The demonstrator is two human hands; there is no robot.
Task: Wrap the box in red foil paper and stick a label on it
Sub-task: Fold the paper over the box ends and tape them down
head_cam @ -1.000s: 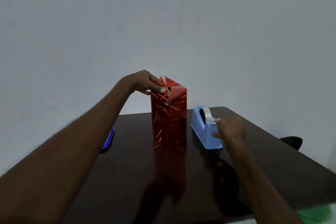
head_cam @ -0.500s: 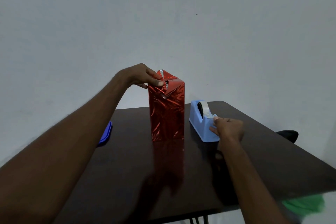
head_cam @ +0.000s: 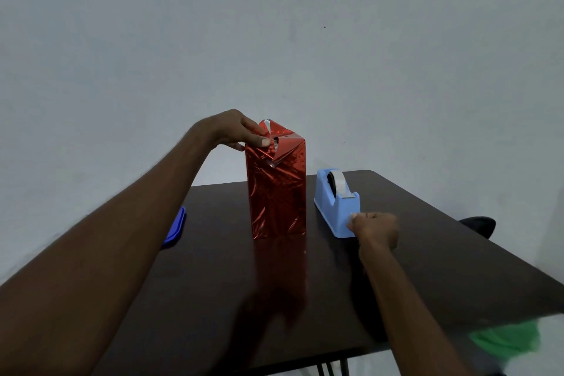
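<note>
A tall box wrapped in shiny red foil paper (head_cam: 276,192) stands upright on the dark table (head_cam: 213,284). Its top folds are loose, one flap sticking up with a silver underside. My left hand (head_cam: 233,131) holds the folded foil down at the box's top left corner, thumb pressed on the front flap. A light blue tape dispenser (head_cam: 335,204) with a roll of clear tape sits just right of the box. My right hand (head_cam: 374,227) is in front of the dispenser and pinches a strip of tape pulled down from its cutter. No label is in view.
A blue flat lid or plate (head_cam: 175,227) lies at the table's left edge, partly hidden by my left arm. A dark chair part (head_cam: 479,224) shows beyond the right edge. Something green (head_cam: 503,340) lies at the lower right. A bare wall stands behind.
My right hand has moved from the dispenser's cutter down and toward me, drawing the tape out. My left hand has stayed on the box's top.
</note>
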